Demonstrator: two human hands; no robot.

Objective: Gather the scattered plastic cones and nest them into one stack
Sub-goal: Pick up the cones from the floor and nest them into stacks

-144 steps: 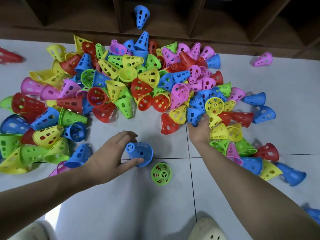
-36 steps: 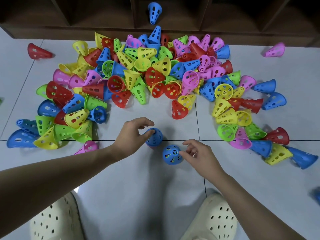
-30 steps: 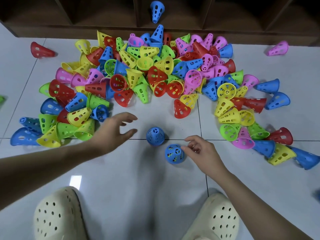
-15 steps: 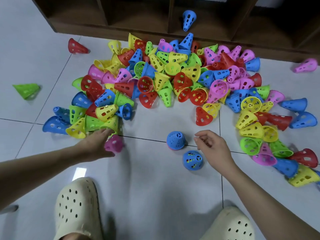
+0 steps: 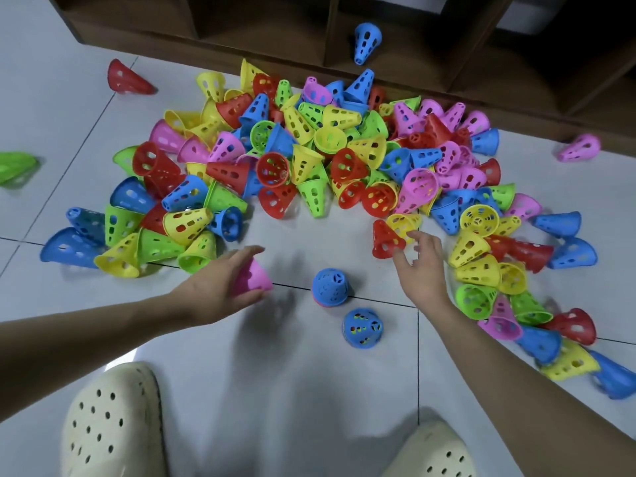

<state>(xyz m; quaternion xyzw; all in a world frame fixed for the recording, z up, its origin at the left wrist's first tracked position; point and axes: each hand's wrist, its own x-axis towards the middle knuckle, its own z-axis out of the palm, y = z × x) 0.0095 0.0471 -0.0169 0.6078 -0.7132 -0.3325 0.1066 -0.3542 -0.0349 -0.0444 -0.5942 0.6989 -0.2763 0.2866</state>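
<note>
Head view: task barely begun. Two short blue starts stand upright on the floor [image 5: 282, 390], well apart from one heap: blue stack [image 5: 330, 286] on the tile seam with a pink edge showing at its base, so probably more than one cone nested; second blue stack [image 5: 363, 328] just below and right of it, other colours glinting through its holes. How many cones in either, cannot tell.

Left hand [image 5: 220, 287] grips a pink cone [image 5: 253, 278], fingers curled round it, a little left of the blue stack, not yet on it. Right hand [image 5: 418, 266] holds nothing, fingers spread and loose, tips at a red cone [image 5: 385, 239] and yellow cone [image 5: 404, 226] on the pile's near edge; touching or just short, cannot tell.

Left to do: nearly everything. The big pile [image 5: 309, 160] of red, yellow, green, blue, pink cones lies tumbled, with strays off to the sides: red stray [image 5: 125, 79], green stray [image 5: 13, 166], pink stray [image 5: 580, 148], and a blue one [image 5: 366, 41] in the shelf [image 5: 430, 36]. The two starts also need merging into one.
</note>
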